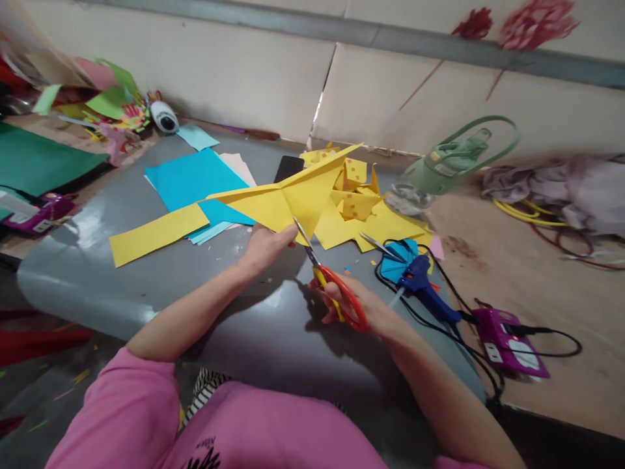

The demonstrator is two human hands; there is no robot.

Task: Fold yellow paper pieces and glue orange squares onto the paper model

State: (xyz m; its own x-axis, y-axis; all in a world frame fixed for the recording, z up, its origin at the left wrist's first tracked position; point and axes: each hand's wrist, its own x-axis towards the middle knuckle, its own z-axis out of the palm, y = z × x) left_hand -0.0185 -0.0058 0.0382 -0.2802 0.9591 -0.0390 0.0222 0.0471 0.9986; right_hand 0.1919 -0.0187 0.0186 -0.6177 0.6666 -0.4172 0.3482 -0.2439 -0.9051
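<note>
My left hand (271, 246) grips the lower edge of a large creased yellow paper (283, 202), thumb on top. In my right hand (342, 298) are scissors (347, 294) with red and yellow handles, their blades at the paper's lower edge beside my left thumb. A yellow strip (159, 236) lies to the left, its right end near the blue sheets (193, 179). Behind and right of the held paper are yellow cut pieces (390, 225), some folded and dotted with orange squares.
At the right lie a blue glue gun (427, 290), a purple power strip (510, 342) and black cables. A green bottle (442, 166) stands behind them. Further back is a black phone (289, 169). Green card (43, 159) lies at the far left.
</note>
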